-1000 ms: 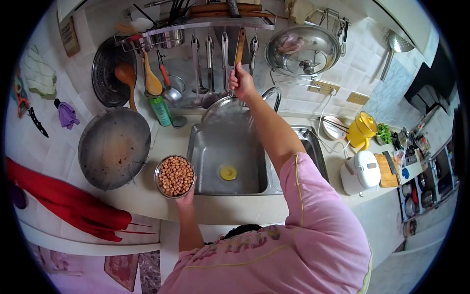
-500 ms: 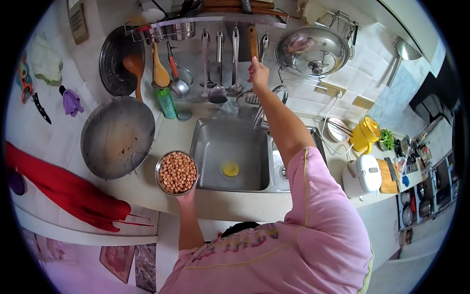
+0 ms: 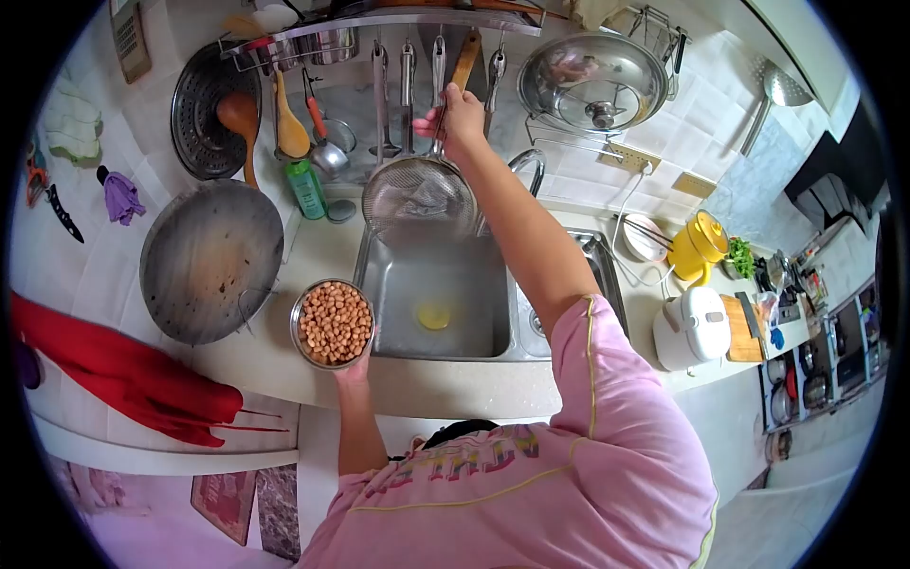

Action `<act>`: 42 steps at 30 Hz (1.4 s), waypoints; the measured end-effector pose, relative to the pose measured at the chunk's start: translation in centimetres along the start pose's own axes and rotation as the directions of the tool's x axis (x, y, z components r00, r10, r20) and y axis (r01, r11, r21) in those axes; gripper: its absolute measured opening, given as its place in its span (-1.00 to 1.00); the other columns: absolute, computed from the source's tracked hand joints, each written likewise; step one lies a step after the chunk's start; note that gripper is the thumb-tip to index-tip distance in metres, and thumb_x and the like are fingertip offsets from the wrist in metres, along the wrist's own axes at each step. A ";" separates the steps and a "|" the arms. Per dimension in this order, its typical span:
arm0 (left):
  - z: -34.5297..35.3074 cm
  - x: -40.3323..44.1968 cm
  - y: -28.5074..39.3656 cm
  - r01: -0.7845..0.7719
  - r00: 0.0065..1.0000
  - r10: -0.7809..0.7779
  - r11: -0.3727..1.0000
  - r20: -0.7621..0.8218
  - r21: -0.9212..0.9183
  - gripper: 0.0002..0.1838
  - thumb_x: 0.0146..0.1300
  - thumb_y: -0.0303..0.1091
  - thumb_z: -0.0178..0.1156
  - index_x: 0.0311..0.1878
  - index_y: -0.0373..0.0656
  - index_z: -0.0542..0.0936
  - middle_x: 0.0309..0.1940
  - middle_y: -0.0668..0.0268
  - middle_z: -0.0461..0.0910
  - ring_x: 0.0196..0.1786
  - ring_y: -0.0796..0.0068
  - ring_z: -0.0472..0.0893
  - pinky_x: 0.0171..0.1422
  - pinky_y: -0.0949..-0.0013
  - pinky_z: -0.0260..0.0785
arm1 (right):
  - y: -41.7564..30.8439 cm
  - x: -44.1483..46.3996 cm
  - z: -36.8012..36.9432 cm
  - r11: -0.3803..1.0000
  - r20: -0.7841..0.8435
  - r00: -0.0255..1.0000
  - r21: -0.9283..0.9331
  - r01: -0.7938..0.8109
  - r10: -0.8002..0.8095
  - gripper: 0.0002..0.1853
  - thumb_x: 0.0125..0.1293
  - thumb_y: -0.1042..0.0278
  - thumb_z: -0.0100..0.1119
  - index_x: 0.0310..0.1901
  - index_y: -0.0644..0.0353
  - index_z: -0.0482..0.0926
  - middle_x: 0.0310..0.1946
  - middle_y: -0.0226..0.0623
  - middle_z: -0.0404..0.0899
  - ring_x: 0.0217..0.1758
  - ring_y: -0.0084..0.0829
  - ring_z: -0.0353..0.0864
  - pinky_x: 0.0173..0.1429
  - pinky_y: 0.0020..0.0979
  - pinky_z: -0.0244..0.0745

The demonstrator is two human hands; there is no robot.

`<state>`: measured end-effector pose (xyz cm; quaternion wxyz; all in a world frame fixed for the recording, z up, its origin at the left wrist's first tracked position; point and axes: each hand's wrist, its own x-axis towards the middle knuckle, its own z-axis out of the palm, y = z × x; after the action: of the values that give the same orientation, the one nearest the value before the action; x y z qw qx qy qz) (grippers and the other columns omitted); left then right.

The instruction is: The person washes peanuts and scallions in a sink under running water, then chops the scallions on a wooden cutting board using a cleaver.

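My left hand [image 3: 354,371] grips a round metal bowl [image 3: 296,327] from below and the near side, its fingers mostly hidden. Reddish-brown peanuts [image 3: 335,323] fill the bowl, which is over the counter left of the sink. My right hand [image 3: 459,123] is closed on a wire mesh strainer [image 3: 419,197], holding it near the neck. A wooden handle [image 3: 465,62] rises above that hand and appears to belong to the strainer. The strainer's mesh hangs over the back of the steel sink [image 3: 389,327], in front of the faucet [image 3: 531,171].
Ladles and a wooden spoon [image 3: 292,128] hang from the rack [image 3: 417,19]. A large wok [image 3: 213,261] leans at left, near a green bottle [image 3: 306,190]. To the right are a yellow pot [image 3: 700,245], a white appliance [image 3: 692,327] and a cutting board [image 3: 742,327].
My right hand has moved left and slightly up, and the strainer's mesh now faces me over the sink. The whole view has shifted slightly; my left hand still holds the peanut bowl.
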<state>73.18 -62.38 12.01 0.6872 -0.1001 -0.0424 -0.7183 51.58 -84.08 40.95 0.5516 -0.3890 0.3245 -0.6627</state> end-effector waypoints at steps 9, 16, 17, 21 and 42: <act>0.9 -1.0 0.7 0.021 0.994 -0.003 0.987 0.109 -0.161 -0.28 0.23 0.18 -0.10 0.36 0.04 0.04 0.35 0.07 -0.01 0.37 -0.16 -0.03 0.26 -0.38 -0.04 | -2.6 1.0 0.8 0.981 0.079 0.983 0.085 -0.172 0.165 -0.70 0.40 0.29 -0.31 -0.01 0.35 0.07 -0.45 -0.11 0.35 -0.52 0.00 0.55 -0.48 -0.05 0.61; 0.1 -1.0 1.5 0.020 0.996 0.005 0.963 0.092 -0.268 -0.29 0.22 0.13 -0.05 0.37 0.07 0.04 0.39 0.15 -0.09 0.42 -0.09 -0.20 0.29 -0.39 -0.15 | 1.4 1.4 -3.2 0.989 0.134 0.986 -0.122 -0.080 0.096 -0.86 0.39 0.24 -0.23 -0.17 0.08 0.14 -0.52 -0.32 0.28 -0.55 -0.23 0.56 -0.44 -0.07 0.60; -0.3 -0.9 1.7 0.012 0.997 0.007 0.961 0.071 -0.276 -0.29 0.22 0.12 -0.04 0.37 0.07 0.05 0.39 0.16 -0.09 0.42 -0.08 -0.22 0.29 -0.39 -0.16 | 1.9 1.7 -3.4 0.993 0.145 0.987 -0.098 -0.058 0.072 -0.86 0.39 0.23 -0.23 -0.17 0.06 0.14 -0.53 -0.33 0.28 -0.55 -0.24 0.55 -0.43 -0.09 0.60; -0.4 -0.2 1.5 0.003 0.996 0.020 0.967 0.089 -0.256 -0.29 0.21 0.12 -0.02 0.36 0.07 0.06 0.38 0.16 -0.07 0.42 -0.08 -0.20 0.28 -0.40 -0.12 | 3.0 2.3 -3.4 0.998 0.198 0.979 -0.055 -0.031 0.041 -0.84 0.40 0.16 -0.23 -0.18 0.03 0.15 -0.53 -0.34 0.31 -0.56 -0.29 0.53 -0.41 -0.15 0.59; -0.4 1.3 -0.5 0.053 0.997 -0.043 0.980 0.059 -0.193 -0.31 0.22 0.18 -0.09 0.35 0.07 0.10 0.36 0.12 0.01 0.41 -0.10 -0.13 0.26 -0.38 -0.05 | 1.4 8.1 -10.8 0.568 0.137 0.982 -0.802 0.185 -0.127 -0.71 0.32 0.11 -0.05 -0.21 0.21 0.40 -0.56 -0.17 0.55 -0.45 -0.28 0.62 -0.35 -0.28 0.43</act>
<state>72.56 -63.74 11.91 0.6552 -0.1854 0.0067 -0.7323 42.11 -92.31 35.74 0.2625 -0.6457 0.5378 -0.4744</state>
